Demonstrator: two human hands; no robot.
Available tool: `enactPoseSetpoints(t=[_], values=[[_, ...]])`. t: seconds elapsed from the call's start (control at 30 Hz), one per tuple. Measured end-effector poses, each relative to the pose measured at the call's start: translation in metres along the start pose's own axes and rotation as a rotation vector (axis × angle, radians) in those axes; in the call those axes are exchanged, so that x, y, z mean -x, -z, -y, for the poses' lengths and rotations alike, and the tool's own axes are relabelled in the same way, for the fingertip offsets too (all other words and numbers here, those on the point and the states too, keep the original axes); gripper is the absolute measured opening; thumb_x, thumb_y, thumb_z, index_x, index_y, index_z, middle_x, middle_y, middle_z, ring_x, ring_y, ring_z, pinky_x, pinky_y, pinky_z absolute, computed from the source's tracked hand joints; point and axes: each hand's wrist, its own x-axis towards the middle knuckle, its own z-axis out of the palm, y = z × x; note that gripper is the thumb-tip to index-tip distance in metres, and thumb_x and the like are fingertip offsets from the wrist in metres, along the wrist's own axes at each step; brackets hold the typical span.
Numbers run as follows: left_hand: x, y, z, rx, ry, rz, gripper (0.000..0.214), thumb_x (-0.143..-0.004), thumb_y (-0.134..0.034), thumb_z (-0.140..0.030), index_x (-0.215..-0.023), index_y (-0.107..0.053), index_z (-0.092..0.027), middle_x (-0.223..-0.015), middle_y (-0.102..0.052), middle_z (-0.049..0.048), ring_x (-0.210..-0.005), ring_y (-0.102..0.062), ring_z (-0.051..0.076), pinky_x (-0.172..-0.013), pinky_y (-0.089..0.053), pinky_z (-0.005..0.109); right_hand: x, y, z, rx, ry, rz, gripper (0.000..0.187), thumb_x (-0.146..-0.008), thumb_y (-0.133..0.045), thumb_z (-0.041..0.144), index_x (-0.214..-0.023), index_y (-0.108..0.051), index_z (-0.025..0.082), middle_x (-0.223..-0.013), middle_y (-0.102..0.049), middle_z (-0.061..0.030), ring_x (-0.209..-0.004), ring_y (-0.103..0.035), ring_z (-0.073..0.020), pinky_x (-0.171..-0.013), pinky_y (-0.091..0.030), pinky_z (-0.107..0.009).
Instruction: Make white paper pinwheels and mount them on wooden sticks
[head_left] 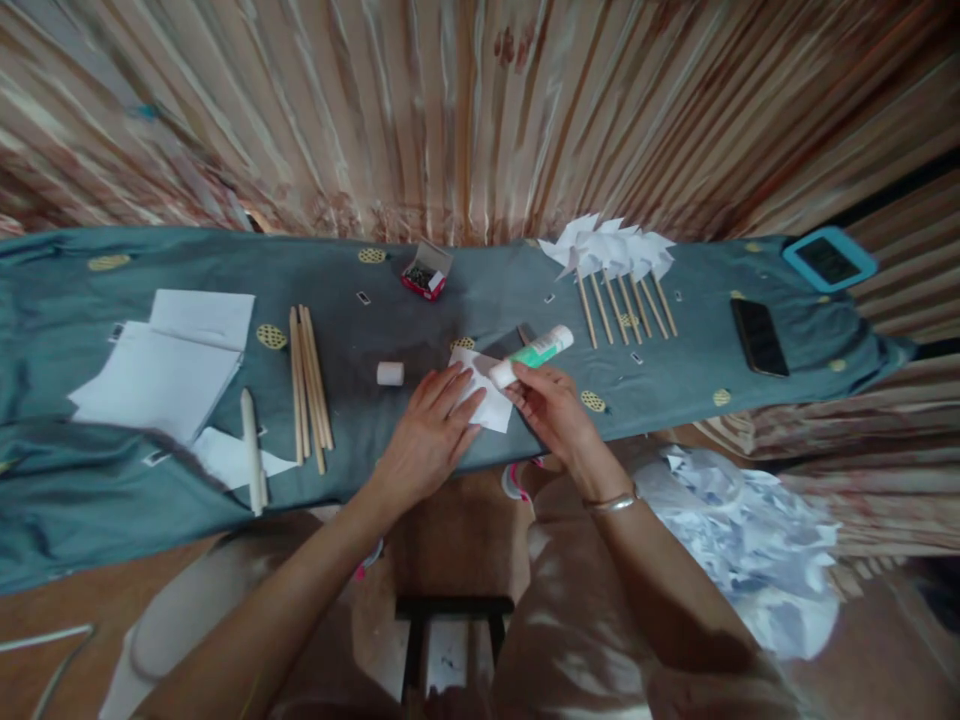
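glue stick (pixel 534 354) in right hand (pixel 551 405), label unreadable

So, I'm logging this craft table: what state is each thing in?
Small white paper square: pressed flat under left hand.
Green and white glue stick: gripped in right hand, tip on paper.
White cylindrical cap: off, lying on teal cloth.
Small red box: lid open.
Black phone: screen dark.
White paper pinwheels: assembled on sticks, lying flat.
Bare wooden sticks: loose, side by side.

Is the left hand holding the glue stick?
No, the right hand holds the glue stick, while the left hand lies flat on the paper.
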Motion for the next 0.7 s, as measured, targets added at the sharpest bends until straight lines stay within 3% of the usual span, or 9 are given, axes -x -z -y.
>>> enactPoseSetpoints(t=[0.17,0.47,0.7], values=[[0.005,-0.017,-0.014,0.015,0.035,0.081,0.047,-0.09,-0.065,-0.033,-0.135,-0.059,-0.019,-0.153,-0.042,0.0236,-0.146,-0.033,0.041,-0.113,-0.035,0.064,-0.002,0.003,-0.003,0.3,0.144,-0.003,0.029,-0.059,-0.087,0.042,-0.07,-0.07,0.022,-0.068,-0.07,0.0031,-0.061,-0.059,-0.0113,-0.063,-0.051,-0.026],[0.005,-0.019,-0.013,0.058,0.072,0.118,0.048,-0.09,-0.064,-0.036,-0.136,-0.058,-0.02,-0.155,-0.04,0.02,-0.148,-0.03,0.039,-0.117,-0.028,0.062,-0.001,0.008,-0.007,0.865,0.311,-0.053,0.033,-0.071,-0.078,0.048,-0.079,-0.065,0.02,-0.073,-0.071,-0.0021,-0.065,-0.062,-0.0164,-0.063,-0.049,-0.031],[0.006,-0.021,-0.014,0.087,0.082,0.102,0.051,-0.089,-0.066,-0.037,-0.136,-0.057,-0.019,-0.157,-0.036,0.0213,-0.148,-0.028,0.041,-0.118,-0.027,0.063,-0.002,0.011,-0.008,0.932,0.361,-0.061,0.033,-0.074,-0.076,0.049,-0.083,-0.066,0.019,-0.076,-0.072,-0.0032,-0.068,-0.064,-0.0175,-0.066,-0.049,-0.032]])
